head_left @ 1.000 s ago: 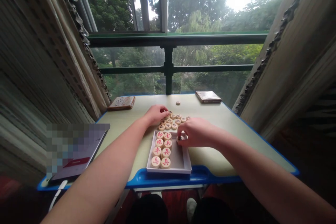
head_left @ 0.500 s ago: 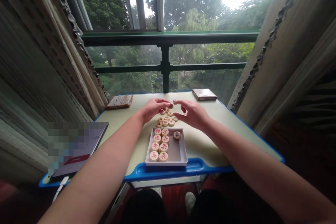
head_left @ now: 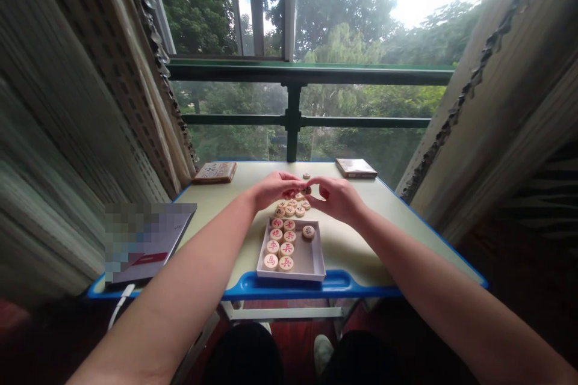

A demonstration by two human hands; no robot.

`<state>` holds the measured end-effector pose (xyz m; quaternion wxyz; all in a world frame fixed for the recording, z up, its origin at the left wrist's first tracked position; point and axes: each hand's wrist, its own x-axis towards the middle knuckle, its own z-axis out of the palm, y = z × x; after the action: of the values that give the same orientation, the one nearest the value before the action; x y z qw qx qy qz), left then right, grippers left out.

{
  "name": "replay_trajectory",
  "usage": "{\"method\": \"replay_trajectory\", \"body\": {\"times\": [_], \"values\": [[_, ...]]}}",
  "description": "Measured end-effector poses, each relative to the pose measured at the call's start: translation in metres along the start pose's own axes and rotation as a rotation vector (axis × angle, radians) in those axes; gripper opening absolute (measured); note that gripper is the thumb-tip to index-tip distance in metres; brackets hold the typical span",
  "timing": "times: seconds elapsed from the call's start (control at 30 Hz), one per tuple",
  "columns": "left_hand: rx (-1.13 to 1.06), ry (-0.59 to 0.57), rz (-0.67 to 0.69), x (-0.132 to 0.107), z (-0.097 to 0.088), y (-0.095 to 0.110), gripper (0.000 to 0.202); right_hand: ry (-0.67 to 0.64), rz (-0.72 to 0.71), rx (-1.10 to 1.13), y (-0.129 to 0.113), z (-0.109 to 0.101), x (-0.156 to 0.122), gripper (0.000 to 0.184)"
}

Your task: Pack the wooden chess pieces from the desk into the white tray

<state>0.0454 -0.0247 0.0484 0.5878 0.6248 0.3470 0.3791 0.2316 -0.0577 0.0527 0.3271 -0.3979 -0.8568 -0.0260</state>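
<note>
A shallow white box (head_left: 316,264) lies near the table's front edge, holding several round wooden chess discs (head_left: 280,240) with red characters in two columns and one dark-marked disc (head_left: 309,231) at its far right. Beyond the box lies a loose cluster of discs (head_left: 292,207). My left hand (head_left: 273,187) and my right hand (head_left: 335,195) meet above that cluster, fingertips pinched together around a small disc (head_left: 306,190) between them. Which hand carries it I cannot tell.
The pale green table has a blue rim (head_left: 289,286). A brown box (head_left: 214,172) sits far left, a flat dark box (head_left: 356,167) far right, a single disc (head_left: 306,176) far centre. A dark tablet (head_left: 149,246) with a white cable (head_left: 118,308) lies left. Window railing stands behind.
My right hand left the box, where it set a dark-marked disc, and rose to meet my left hand above the loose cluster. Both hands now pinch at one disc.
</note>
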Motion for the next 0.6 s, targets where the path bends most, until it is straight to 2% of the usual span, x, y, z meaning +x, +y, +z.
{"method": "replay_trajectory", "body": {"times": [0.07,0.23,0.3,0.47,0.6], "values": [[0.023,0.046,0.011,0.001,-0.003,-0.001,0.029,-0.082,0.036,0.018,-0.004,-0.005,0.0,0.024],[0.128,0.198,0.112,0.005,-0.011,-0.006,0.021,-0.479,0.001,0.12,-0.014,-0.022,-0.002,0.025],[0.149,0.211,0.133,0.007,-0.013,-0.007,0.019,-0.576,0.006,0.108,-0.017,-0.024,-0.003,0.028],[0.167,0.218,0.152,0.009,-0.01,-0.01,0.019,-0.665,0.02,0.05,-0.019,-0.022,-0.003,0.029],[0.172,0.285,0.179,0.009,-0.009,-0.007,0.02,-0.68,0.009,0.022,-0.019,-0.022,-0.003,0.027]]}}
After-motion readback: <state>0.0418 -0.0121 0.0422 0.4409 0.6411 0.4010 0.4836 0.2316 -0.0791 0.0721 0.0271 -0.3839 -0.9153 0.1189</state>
